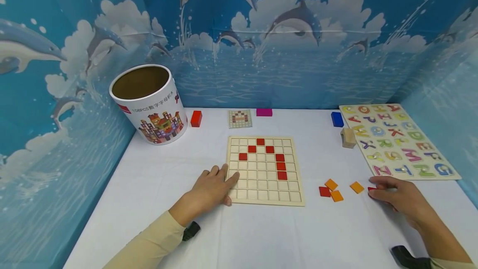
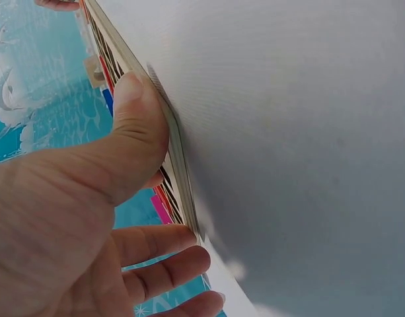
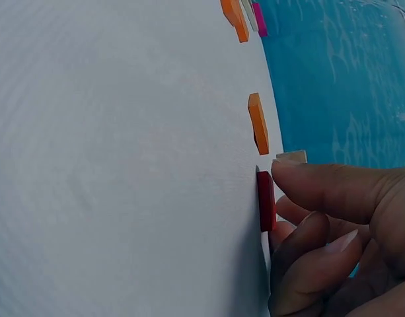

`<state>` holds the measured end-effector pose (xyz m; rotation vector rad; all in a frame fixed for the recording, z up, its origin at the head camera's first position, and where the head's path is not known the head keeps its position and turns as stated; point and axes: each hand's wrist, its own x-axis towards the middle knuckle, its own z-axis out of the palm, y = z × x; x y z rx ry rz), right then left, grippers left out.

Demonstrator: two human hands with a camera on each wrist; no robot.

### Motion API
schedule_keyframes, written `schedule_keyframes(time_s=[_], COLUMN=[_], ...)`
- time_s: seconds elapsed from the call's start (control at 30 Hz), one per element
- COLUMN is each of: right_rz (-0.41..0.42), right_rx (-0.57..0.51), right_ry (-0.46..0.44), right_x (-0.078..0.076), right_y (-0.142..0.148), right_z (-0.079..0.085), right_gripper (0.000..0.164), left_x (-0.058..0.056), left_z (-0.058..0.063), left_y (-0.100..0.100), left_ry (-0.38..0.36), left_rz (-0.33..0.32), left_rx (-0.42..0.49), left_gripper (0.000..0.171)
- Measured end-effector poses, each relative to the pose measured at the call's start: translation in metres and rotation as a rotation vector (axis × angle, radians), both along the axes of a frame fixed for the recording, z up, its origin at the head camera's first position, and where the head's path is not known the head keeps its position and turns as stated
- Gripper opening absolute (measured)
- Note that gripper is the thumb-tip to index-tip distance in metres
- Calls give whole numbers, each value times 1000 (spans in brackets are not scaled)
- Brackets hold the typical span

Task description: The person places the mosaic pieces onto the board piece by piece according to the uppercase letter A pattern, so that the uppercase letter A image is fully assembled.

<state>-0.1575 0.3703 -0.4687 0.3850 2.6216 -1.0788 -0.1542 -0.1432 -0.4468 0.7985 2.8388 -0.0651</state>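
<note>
A square wooden grid board (image 1: 263, 196) lies mid-table, with several red square tiles (image 1: 281, 166) set in its cells in an arch-like pattern. My left hand (image 1: 210, 190) rests at the board's left edge, its fingers spread along the rim and its thumb against the side, as the left wrist view also shows. To the right of the board, my right hand (image 1: 399, 200) has thumb and fingertips around a loose red tile (image 3: 266, 201), which is at the table surface. Nearby lie another red tile (image 1: 325, 191) and three orange tiles (image 1: 357, 187).
A small pattern card (image 1: 240, 118) lies behind the board. Red (image 1: 196, 118), magenta (image 1: 264, 112) and blue blocks (image 1: 337, 119) stand along the back, with a plain wooden block (image 1: 348, 138). A large canister (image 1: 157, 115) is back left; an alphabet board (image 1: 399, 144) lies at right.
</note>
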Motion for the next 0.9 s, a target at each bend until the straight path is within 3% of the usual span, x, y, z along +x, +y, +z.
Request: schedule_keyframes(time_s=[0.23, 0.37, 0.73, 0.9], right_rz=[25, 58, 121, 130], right_rx=[10, 33, 90, 55], right_ry=[-26, 6, 46, 59], right_x=[-1, -1, 2, 6], right_y=[-1, 0, -2, -3], right_z=[5, 3, 1, 0], right_gripper=[64, 57, 51, 52], left_x=[-1, 0, 1, 1], left_z=[0, 1, 2, 1], left_y=[1, 1, 0, 0], left_ry=[-2, 2, 1, -10], left_rz=[8, 11, 9, 8], left_rx=[-15, -13, -3, 5], left_gripper=[86, 86, 86, 85])
